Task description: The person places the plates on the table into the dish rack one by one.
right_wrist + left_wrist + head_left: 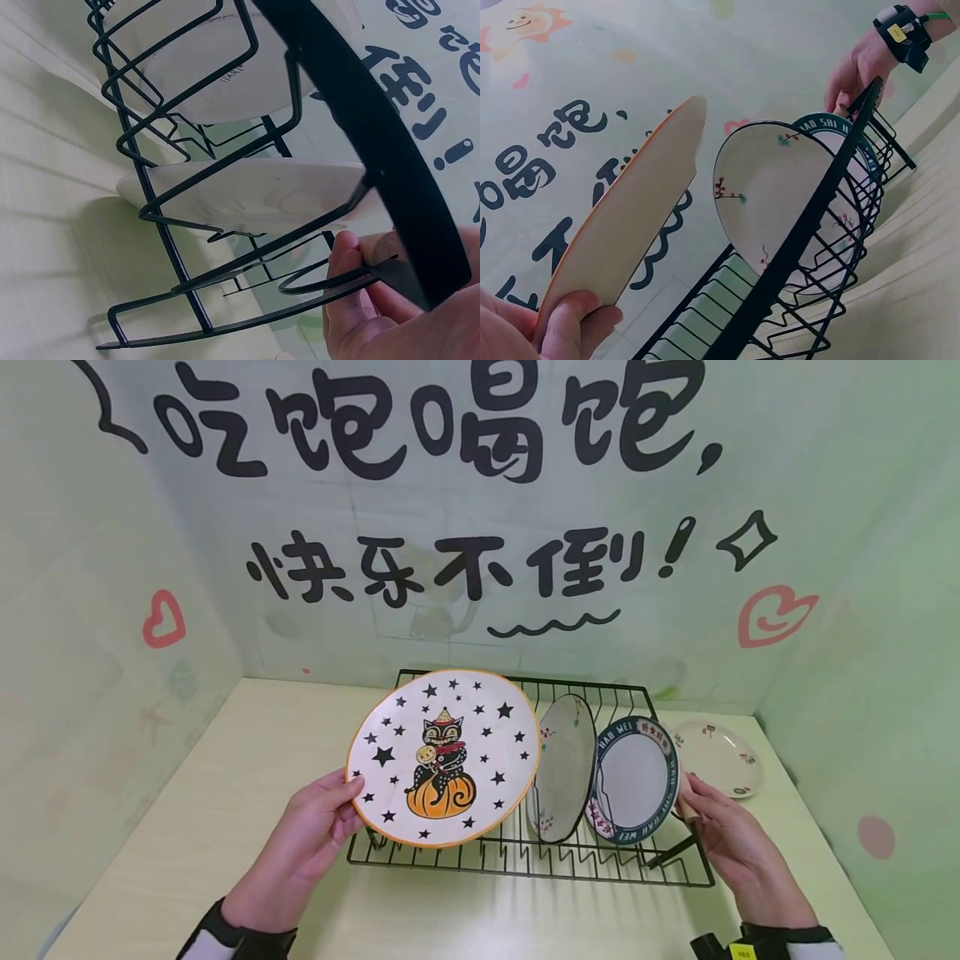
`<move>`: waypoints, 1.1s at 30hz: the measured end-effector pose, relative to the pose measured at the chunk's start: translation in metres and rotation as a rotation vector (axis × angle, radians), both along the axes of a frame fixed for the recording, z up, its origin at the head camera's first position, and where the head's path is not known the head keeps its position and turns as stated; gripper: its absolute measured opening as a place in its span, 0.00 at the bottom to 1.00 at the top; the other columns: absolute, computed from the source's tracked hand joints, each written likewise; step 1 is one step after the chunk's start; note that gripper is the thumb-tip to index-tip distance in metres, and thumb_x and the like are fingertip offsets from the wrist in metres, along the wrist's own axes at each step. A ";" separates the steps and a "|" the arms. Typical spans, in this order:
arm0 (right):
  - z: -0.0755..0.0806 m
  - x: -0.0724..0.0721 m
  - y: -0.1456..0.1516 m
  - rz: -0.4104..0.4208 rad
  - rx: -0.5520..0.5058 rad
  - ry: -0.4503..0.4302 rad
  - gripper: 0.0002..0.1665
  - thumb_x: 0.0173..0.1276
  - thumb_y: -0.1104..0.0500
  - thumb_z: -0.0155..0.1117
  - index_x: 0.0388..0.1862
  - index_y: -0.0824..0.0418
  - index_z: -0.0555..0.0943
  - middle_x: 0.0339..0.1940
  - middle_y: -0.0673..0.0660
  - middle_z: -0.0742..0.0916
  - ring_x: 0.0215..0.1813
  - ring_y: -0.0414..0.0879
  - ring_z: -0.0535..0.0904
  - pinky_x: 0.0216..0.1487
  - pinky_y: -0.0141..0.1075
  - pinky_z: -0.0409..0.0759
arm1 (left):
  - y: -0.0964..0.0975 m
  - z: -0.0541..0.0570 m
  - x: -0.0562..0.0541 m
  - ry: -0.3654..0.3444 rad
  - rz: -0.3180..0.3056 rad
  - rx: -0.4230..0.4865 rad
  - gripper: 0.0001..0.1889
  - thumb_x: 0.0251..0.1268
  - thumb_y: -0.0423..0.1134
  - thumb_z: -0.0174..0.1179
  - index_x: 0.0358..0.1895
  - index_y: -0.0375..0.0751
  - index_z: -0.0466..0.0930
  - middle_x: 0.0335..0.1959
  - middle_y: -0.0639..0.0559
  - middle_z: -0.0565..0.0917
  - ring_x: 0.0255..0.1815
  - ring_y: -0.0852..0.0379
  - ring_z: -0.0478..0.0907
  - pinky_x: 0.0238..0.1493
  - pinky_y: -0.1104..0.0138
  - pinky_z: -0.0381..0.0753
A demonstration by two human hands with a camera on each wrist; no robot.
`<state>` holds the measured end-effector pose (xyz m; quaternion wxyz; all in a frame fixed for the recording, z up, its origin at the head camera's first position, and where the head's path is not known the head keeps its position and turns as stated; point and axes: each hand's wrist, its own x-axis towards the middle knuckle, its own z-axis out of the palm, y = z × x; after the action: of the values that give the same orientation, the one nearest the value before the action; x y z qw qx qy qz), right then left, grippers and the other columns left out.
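My left hand (pixel 318 818) grips the lower left rim of an oval white plate (pixel 495 810) with an orange edge, black stars and a cat on a pumpkin. In the left wrist view its pale back (pixel 630 217) shows, thumb and fingers pinching the bottom end. This plate is tilted up in front of the left part of a black wire dish rack (pixel 495 860). My right hand (pixel 731 839) holds the rack's right end, its fingers curled at the wire in the right wrist view. Two plates stand in the rack: a floral one (pixel 562 768) and a blue-green-rimmed one (pixel 637 781).
Another plate (pixel 720 760), white with small printed motifs, lies flat on the pale table (pixel 225 760) behind my right hand. A printed cloth backdrop (pixel 450 510) with black lettering rises at the back, and cloth sides enclose the table left and right.
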<state>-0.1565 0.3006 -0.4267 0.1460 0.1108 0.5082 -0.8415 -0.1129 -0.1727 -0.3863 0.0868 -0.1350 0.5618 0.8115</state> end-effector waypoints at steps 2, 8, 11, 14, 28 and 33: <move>0.000 0.000 -0.001 -0.006 0.015 -0.003 0.17 0.72 0.64 0.53 0.39 0.46 0.87 0.39 0.44 0.88 0.40 0.34 0.83 0.43 0.23 0.79 | 0.002 -0.001 0.000 -0.010 -0.008 -0.011 0.18 0.73 0.32 0.47 0.61 0.30 0.66 0.31 0.56 0.87 0.28 0.67 0.82 0.31 0.78 0.80; 0.001 0.000 -0.001 -0.013 0.064 0.001 0.18 0.73 0.62 0.53 0.37 0.43 0.86 0.39 0.42 0.87 0.40 0.32 0.82 0.44 0.23 0.77 | 0.004 0.000 0.000 -0.030 -0.014 -0.011 0.24 0.73 0.33 0.47 0.67 0.25 0.58 0.32 0.56 0.87 0.28 0.66 0.82 0.31 0.78 0.80; 0.001 0.000 0.000 -0.013 0.056 -0.001 0.18 0.73 0.63 0.53 0.38 0.43 0.86 0.39 0.42 0.87 0.40 0.32 0.82 0.44 0.22 0.77 | 0.006 0.000 0.000 -0.030 -0.013 -0.010 0.25 0.72 0.33 0.48 0.67 0.24 0.57 0.32 0.56 0.87 0.29 0.66 0.82 0.32 0.77 0.80; 0.001 0.001 0.001 -0.007 0.030 0.002 0.17 0.73 0.63 0.52 0.38 0.44 0.86 0.40 0.42 0.87 0.41 0.33 0.82 0.44 0.22 0.78 | 0.008 0.000 0.001 -0.029 -0.017 -0.005 0.25 0.72 0.33 0.47 0.67 0.24 0.57 0.32 0.56 0.87 0.30 0.66 0.83 0.34 0.76 0.81; 0.019 0.003 -0.018 -0.200 0.460 0.051 0.26 0.72 0.50 0.53 0.67 0.45 0.63 0.54 0.37 0.68 0.55 0.32 0.63 0.59 0.37 0.53 | 0.016 -0.001 0.004 -0.023 -0.039 0.011 0.25 0.73 0.32 0.46 0.68 0.24 0.55 0.34 0.55 0.87 0.32 0.65 0.84 0.34 0.76 0.81; 0.046 0.019 -0.043 -0.296 0.544 0.246 0.24 0.71 0.59 0.56 0.65 0.51 0.67 0.54 0.40 0.69 0.51 0.34 0.65 0.57 0.32 0.57 | 0.019 -0.001 0.004 -0.022 -0.058 0.024 0.25 0.72 0.32 0.46 0.69 0.25 0.56 0.36 0.54 0.87 0.35 0.64 0.84 0.36 0.75 0.82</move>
<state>-0.1372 0.2577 -0.3811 -0.0753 0.1157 0.7066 -0.6940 -0.1087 -0.1536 -0.3870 0.1179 -0.1265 0.5549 0.8137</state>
